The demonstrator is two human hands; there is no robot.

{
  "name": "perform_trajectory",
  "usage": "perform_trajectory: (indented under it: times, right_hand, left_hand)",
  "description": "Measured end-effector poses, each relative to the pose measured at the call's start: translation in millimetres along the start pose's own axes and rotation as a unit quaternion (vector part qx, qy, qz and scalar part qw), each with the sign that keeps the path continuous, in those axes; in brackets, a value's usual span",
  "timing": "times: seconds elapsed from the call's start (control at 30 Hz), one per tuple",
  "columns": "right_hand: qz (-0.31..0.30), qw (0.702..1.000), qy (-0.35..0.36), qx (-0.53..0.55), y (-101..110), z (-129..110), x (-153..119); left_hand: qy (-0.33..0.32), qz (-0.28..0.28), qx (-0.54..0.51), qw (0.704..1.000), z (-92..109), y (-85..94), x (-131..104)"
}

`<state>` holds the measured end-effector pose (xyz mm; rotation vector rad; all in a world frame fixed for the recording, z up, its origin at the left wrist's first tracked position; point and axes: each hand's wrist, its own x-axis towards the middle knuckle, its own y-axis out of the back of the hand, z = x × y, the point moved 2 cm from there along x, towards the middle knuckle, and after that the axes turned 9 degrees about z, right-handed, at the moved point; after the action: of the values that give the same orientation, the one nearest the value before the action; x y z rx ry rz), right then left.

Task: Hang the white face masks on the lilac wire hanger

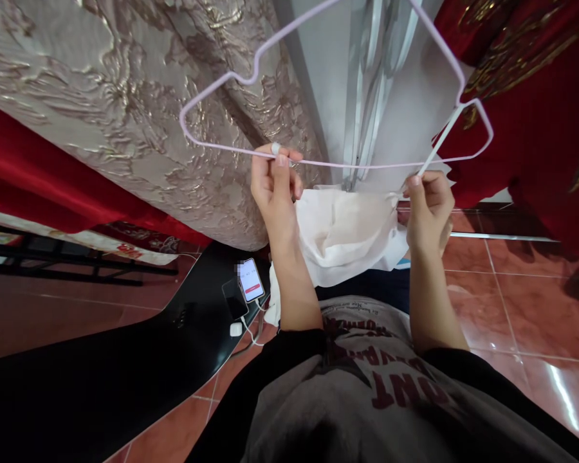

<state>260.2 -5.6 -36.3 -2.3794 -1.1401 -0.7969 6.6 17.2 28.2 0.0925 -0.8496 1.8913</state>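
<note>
A pale lilac wire hanger [357, 166] is held up in front of me, its top out of the frame. My left hand [276, 183] is closed on its bottom bar, thumb and fingers pinching the wire. A white strap [439, 143] runs from the notch at the hanger's right shoulder down to my right hand [429, 209]. That hand is closed, with thumb and fingertips pinching the strap's lower part. Below both hands a white garment [345, 228] hangs in folds over my lap; the strap appears to lead into it.
On the left a black glossy bench [174, 347] bears a lit phone [251, 281], a dark phone [234, 299] and a white earbud case [236, 329] with cables. Embossed beige fabric [174, 128] hangs behind; red gold-patterned cloth [535, 128] hangs right. Reddish tiles [525, 289] cover the floor.
</note>
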Motion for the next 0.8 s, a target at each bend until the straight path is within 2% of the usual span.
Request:
perform_trajectory:
  times: [0.1,0.27,0.37,0.47,0.57,0.63,0.7,0.8]
  right_hand:
    - [-0.012,0.999,-0.026,0.04,-2.2,3.8,1.5]
    - [-0.1,0.993,-0.052,0.023,-8.4,22.0,13.0]
    - [-0.076,0.992,-0.079,0.069,-7.3,27.1,15.7]
    - [-0.05,0.981,-0.139,0.123,0.3,11.9,12.3]
    - [-0.058,0.98,-0.155,0.114,8.1,-23.0,13.3]
    - [-0.063,0.983,-0.127,0.116,7.8,-46.7,22.3]
    - [-0.052,0.986,-0.066,0.142,2.9,-62.6,39.0]
    - [0.013,0.989,0.055,0.135,-3.1,-63.0,72.8]
  left_hand:
    - [0.0,-0.003,0.018,1.0,3.0,1.2,-0.9]
    - [0.02,-0.004,0.051,0.998,-7.9,8.3,-0.4]
    - [0.003,-0.02,0.015,1.0,-16.2,12.3,2.0]
    - [-0.004,-0.019,0.011,1.0,-19.1,13.1,3.8]
    - [-0.008,-0.017,0.013,1.0,-18.3,11.4,4.5]
    - [-0.018,-0.022,0.001,1.0,-17.8,10.4,5.0]
    - [-0.021,-0.022,-0.002,1.0,-18.5,10.6,5.8]
    - [-0.012,-0.009,0.028,0.999,-20.2,12.4,7.0]
